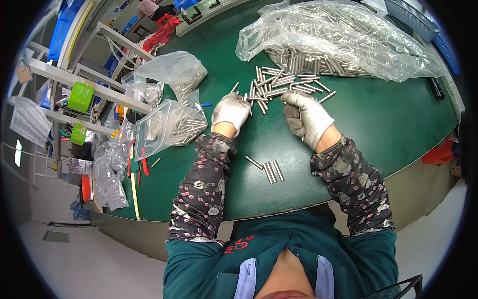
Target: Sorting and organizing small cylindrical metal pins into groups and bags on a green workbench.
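The left hand [230,112] pinches a metal pin [235,87]; the right hand [307,117], fingers curled, seems closed on another pin [300,114], mostly hidden. A few loose pins [271,173] lie toward the tabletop [298,189]'s near edge.

Loose metal pins [276,92] piled mid-workbench [398,129] — large plastic bag of pins [343,40] behind, extending right; basket [411,19] at rear right. Left hand [230,110] at pile's front left, right hand [307,115] at its front. Two smaller pin bags [172,127] left of left hand — small pin group [270,172] nearer front edge, between arms.
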Action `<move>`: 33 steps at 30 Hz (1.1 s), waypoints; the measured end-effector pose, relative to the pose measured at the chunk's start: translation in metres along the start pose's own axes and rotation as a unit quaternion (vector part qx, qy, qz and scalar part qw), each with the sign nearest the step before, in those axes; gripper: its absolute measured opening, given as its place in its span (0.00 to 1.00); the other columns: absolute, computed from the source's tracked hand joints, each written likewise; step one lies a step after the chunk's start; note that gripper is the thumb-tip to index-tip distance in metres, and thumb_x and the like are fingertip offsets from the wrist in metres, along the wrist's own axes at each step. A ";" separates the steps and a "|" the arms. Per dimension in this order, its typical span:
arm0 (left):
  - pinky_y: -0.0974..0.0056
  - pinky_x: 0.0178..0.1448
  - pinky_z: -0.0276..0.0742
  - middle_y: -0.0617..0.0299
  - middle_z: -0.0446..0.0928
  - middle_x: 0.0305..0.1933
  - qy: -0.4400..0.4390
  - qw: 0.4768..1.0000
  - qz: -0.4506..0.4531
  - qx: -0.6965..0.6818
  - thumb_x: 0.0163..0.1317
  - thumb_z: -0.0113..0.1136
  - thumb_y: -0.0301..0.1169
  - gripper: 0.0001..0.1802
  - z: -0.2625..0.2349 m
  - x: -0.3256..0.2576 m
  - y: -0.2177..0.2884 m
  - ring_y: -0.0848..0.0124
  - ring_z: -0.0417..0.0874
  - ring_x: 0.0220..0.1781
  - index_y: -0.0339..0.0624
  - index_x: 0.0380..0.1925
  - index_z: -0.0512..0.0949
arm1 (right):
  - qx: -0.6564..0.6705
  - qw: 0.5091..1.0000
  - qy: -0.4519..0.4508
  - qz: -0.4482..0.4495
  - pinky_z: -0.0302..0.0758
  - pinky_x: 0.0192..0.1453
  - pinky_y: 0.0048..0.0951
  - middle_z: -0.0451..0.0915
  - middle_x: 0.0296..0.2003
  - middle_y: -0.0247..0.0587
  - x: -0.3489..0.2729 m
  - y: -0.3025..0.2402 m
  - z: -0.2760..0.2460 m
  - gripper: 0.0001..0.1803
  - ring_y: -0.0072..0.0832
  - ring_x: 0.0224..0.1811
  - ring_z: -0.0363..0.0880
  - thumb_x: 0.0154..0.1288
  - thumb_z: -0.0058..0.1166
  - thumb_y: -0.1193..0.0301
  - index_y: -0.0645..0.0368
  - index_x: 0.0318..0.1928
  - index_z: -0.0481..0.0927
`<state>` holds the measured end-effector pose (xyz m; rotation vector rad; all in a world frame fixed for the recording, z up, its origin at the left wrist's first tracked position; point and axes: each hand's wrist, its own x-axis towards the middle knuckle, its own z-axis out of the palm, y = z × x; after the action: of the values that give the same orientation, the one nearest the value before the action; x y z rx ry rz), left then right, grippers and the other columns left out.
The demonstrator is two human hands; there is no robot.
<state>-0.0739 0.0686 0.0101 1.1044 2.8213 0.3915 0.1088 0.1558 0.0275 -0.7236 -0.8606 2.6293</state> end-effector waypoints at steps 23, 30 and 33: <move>0.58 0.37 0.73 0.51 0.76 0.30 0.039 0.990 0.129 0.049 0.43 0.57 0.30 0.07 -0.016 -0.028 -0.005 0.53 0.77 0.31 0.40 0.22 0.73 | -0.072 0.997 -0.030 -0.010 0.46 0.10 0.16 0.60 0.14 0.23 0.003 0.011 -0.001 0.06 0.12 0.09 0.52 0.59 0.47 0.69 0.49 0.28 0.65; 0.72 0.28 0.67 0.68 0.68 0.19 0.017 0.891 0.204 -0.406 0.45 0.60 0.21 0.07 -0.013 -0.050 -0.010 0.80 0.68 0.22 0.38 0.20 0.70 | -0.206 0.974 -0.073 -0.051 0.58 0.17 0.17 0.66 0.19 0.27 0.003 0.019 0.002 0.12 0.15 0.15 0.61 0.52 0.54 0.68 0.55 0.37 0.70; 0.72 0.28 0.67 0.68 0.68 0.20 0.053 0.895 0.259 -0.359 0.45 0.60 0.21 0.06 -0.013 -0.054 -0.003 0.79 0.67 0.22 0.39 0.22 0.72 | -0.230 0.957 -0.103 -0.146 0.63 0.24 0.17 0.69 0.21 0.29 0.007 0.028 0.003 0.16 0.16 0.20 0.65 0.50 0.57 0.69 0.58 0.40 0.70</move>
<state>-0.0384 0.0276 0.0211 1.6081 2.0522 1.4190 0.0988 0.1353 0.0098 -0.3810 -1.5425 2.2843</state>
